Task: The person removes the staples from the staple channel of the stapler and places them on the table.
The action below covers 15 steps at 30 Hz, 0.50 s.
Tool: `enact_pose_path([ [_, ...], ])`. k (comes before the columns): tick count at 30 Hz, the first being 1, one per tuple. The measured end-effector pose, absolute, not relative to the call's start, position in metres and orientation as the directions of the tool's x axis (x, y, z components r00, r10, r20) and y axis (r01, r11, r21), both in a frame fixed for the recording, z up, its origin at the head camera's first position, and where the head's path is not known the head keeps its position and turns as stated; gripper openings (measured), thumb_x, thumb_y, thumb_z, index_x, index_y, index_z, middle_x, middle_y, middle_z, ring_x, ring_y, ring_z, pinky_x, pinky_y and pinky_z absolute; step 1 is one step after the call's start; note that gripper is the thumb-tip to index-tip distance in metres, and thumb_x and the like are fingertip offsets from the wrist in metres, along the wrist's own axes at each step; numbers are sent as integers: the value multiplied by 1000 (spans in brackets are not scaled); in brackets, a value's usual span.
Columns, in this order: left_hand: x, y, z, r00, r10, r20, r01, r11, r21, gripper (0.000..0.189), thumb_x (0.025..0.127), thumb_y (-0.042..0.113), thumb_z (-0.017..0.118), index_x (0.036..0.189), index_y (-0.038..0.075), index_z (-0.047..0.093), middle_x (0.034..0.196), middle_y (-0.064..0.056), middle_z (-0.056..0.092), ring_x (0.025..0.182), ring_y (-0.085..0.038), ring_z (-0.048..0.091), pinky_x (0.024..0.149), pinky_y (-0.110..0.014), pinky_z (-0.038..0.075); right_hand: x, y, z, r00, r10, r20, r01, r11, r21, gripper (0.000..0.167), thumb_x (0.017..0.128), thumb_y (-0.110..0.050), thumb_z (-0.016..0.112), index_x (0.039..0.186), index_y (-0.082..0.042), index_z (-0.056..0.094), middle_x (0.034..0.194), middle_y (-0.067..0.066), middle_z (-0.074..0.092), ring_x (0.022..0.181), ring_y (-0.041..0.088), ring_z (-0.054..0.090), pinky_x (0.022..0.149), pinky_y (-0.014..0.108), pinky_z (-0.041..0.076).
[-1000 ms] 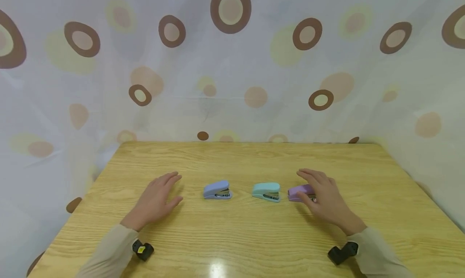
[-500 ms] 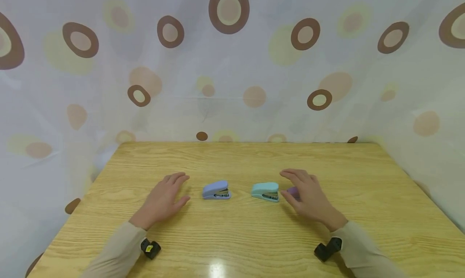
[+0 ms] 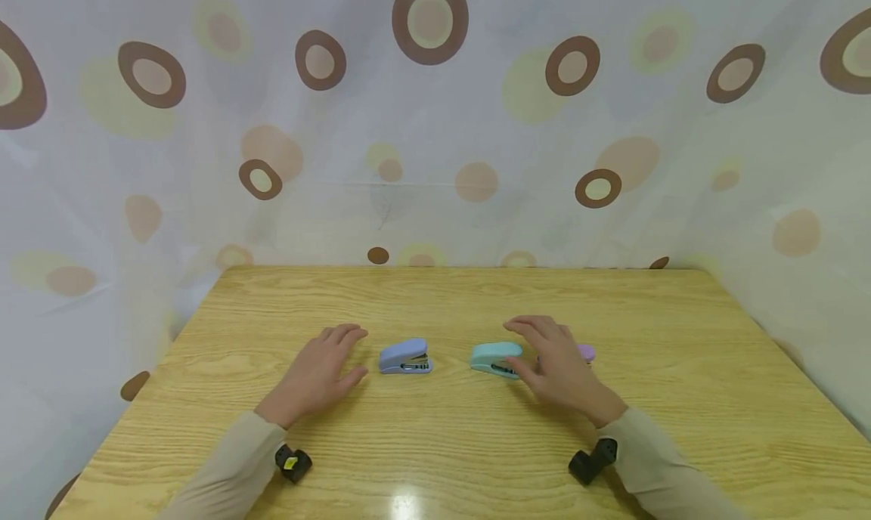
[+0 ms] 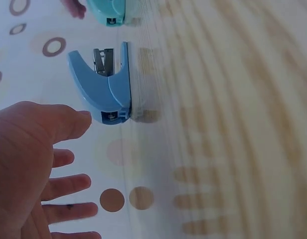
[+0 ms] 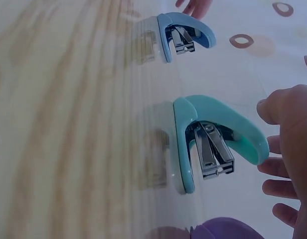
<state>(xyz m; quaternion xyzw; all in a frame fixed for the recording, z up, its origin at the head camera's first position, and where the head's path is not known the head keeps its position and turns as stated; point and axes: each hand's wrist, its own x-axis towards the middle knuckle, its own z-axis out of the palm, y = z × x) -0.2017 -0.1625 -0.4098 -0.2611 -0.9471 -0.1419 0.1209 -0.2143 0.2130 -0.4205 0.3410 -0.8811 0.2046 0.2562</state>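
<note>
1. We see a blue stapler (image 3: 406, 356), a teal stapler (image 3: 494, 359) and a purple stapler (image 3: 587, 352) in a loose row, left to right, on the wood-grain worktop (image 3: 408, 437).
2. We find the left hand (image 3: 316, 372) just beside the blue stapler's back end, fingers loosely extended, thumb held apart, holding nothing.
3. We see the right hand (image 3: 561, 369) with its fingers relaxed and spread from the thumb, gripping nothing; its thumb overlaps the teal stapler's front end in the head view, and we cannot tell whether they touch.
4. We see the purple stapler mostly hidden behind the right hand; only its edge shows in the right wrist view.
5. We note that the blue and teal staplers sit upright on their bases, their metal mouths facing right.
6. We see beige sleeves (image 3: 227, 471) on both arms, a small black device (image 3: 294, 463) at each wrist, and a circle-patterned cloth (image 3: 435, 127) behind the worktop.
</note>
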Motion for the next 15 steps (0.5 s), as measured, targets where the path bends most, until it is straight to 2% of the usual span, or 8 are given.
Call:
enact_pose_path([
  [7,-203,-157,-413,-817,479,321,551,812,191,52,88,27,70,131,3,52,131,-16,55,120,-33,53,90,-50,49,-216,203,-421,-663,-498,560,-693,690,-208,48,82,-20,75,125,-6,58,123,11,59,114,29,52,85,52,40],
  [15,-206,-151,-414,-810,492,320,563,805,187,52,89,29,69,132,5,52,131,-13,55,120,-31,54,89,-49,50,-219,194,-421,-621,-511,594,-719,673,-174,48,80,-19,77,123,-4,60,120,11,62,112,30,56,87,51,43],
])
